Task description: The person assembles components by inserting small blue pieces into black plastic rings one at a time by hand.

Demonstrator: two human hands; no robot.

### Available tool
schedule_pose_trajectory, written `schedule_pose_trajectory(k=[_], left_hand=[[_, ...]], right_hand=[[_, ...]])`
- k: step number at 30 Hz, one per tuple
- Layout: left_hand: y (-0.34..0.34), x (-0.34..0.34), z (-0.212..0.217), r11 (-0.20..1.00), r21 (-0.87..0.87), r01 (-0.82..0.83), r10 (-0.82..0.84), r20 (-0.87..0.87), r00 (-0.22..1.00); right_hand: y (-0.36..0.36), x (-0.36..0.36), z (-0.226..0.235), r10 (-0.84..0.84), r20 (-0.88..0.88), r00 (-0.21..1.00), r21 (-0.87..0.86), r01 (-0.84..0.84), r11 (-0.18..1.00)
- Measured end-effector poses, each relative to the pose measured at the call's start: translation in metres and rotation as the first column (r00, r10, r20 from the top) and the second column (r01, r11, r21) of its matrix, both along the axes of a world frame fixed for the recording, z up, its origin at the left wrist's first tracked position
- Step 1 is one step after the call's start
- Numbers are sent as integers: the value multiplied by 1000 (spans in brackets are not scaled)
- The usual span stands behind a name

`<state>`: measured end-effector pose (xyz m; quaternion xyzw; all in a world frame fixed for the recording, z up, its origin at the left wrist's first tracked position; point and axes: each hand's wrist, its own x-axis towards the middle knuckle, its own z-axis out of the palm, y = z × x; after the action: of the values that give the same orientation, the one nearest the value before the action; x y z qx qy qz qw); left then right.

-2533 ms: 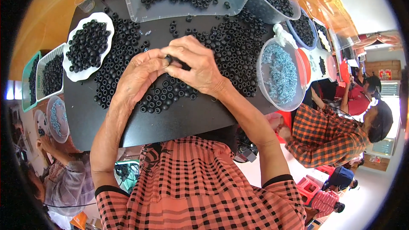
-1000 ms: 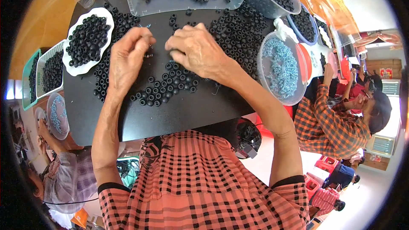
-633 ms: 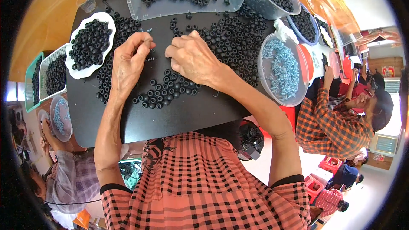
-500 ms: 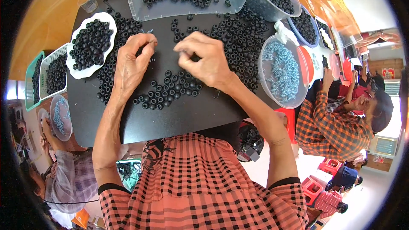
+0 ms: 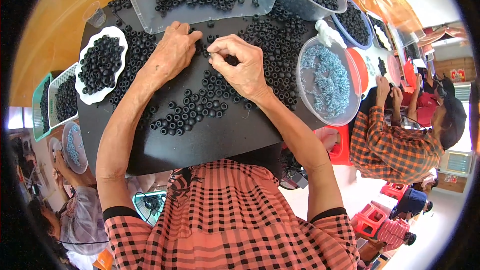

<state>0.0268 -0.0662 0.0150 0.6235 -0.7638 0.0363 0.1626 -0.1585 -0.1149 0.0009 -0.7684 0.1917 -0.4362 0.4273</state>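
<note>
My left hand (image 5: pixel 175 52) reaches far forward to the front edge of the clear plastic bin (image 5: pixel 205 18). Its fingers curl down among loose black beads, and what they hold, if anything, is hidden. My right hand (image 5: pixel 239 65) hovers over the middle of the table, thumb and forefinger pinched together; something tiny shows at the tips, too small to name. Below the hands lies a loose cluster of round black beads with holes (image 5: pixel 192 110). To the right, a round clear tub (image 5: pixel 303 72) holds many small light-blue coiled pieces (image 5: pixel 327 80).
A scalloped white plate (image 5: pixel 89 98) of black beads and a clear cup (image 5: pixel 95 15) stand left on the dark table (image 5: pixel 215 142). Larger tubs of beads line the far right. A white cloth-like lump (image 5: pixel 330 34) touches the blue-piece tub. Other people sit on both sides.
My left hand has gone forward from mid-table to the bin's front edge, turning palm down. My right hand stays near the same spot, still pinched. The whole view has shifted slightly.
</note>
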Motion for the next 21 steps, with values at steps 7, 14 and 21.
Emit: schedule_pose_trajectory(k=[7, 14, 21], left_hand=[[13, 4, -4, 998, -49, -42, 30, -222, 975], [9, -9, 0, 998, 20, -56, 59, -230, 971], [13, -15, 5, 970, 159, -184, 218, -232, 948]], right_hand=[[-3, 2, -4, -83, 93, 992, 80, 76, 994], [-6, 0, -8, -49, 54, 997, 77, 44, 996], [-9, 0, -10, -52, 35, 998, 27, 51, 998]])
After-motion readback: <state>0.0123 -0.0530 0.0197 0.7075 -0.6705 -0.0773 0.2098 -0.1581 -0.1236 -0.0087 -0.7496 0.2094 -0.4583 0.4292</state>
